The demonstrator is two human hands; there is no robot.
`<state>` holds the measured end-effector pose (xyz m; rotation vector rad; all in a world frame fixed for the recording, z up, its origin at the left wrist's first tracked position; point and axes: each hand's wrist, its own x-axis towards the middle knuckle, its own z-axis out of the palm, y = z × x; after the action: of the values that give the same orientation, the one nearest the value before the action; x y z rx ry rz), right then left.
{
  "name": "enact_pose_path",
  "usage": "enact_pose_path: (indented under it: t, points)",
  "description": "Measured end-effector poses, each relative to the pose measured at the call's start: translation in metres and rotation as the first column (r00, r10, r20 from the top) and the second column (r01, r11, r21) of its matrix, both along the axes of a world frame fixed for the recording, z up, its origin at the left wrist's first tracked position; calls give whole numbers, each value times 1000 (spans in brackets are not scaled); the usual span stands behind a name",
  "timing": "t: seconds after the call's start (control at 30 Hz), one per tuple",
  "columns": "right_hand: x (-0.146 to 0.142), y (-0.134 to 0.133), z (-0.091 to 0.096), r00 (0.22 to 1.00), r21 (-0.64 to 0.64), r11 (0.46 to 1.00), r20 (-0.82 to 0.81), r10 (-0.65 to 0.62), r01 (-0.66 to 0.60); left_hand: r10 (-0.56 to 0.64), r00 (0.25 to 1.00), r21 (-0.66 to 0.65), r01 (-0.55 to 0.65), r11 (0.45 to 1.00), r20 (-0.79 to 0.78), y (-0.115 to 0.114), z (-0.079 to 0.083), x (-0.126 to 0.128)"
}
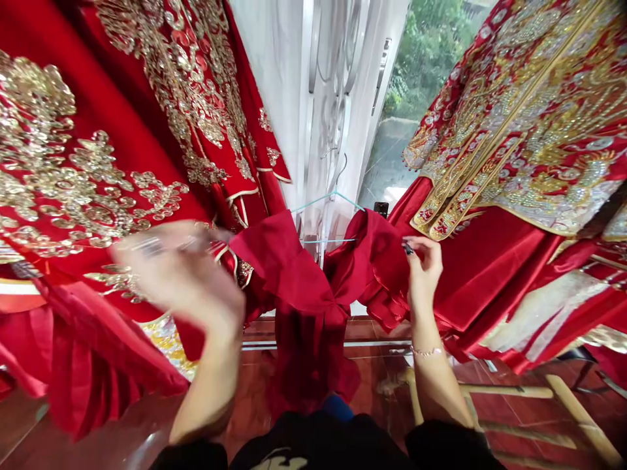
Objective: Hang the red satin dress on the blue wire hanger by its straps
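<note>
A plain dark red garment [304,287] hangs on a pale blue hanger [329,199] straight ahead of me. My right hand [422,271] pinches the garment's right shoulder, fingers closed on the cloth. My left hand [181,277] is raised at the left of the garment, smeared by motion; its fingers seem stretched toward the garment's left shoulder [255,245], but I cannot make out whether they grip anything. A thin bracelet [427,352] sits on my right wrist.
Red robes with heavy gold embroidery hang close on the left [98,150] and right [529,130]. White curtains [337,78] and a window with greenery [426,52] lie behind. Below are a red tiled floor [377,385] and wooden bars [563,398].
</note>
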<state>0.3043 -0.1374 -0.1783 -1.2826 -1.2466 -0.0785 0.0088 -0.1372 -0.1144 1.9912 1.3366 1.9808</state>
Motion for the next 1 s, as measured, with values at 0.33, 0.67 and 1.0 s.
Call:
enact_pose_path:
  t: [0.33, 0.67, 1.0]
  points:
    - [-26, 90, 6, 958, -445, 879, 285, -43, 172, 260, 866, -292, -404, 867, -427, 66, -38, 45]
    - [10, 87, 14, 918, -380, 908, 397, -11, 175, 153, 880, -303, -311, 901, -449, 83, -40, -2]
    - [15, 95, 0, 933, -328, 938, 359, 11, 115, 101, 828, -279, -297, 913, -551, 84, -40, -19]
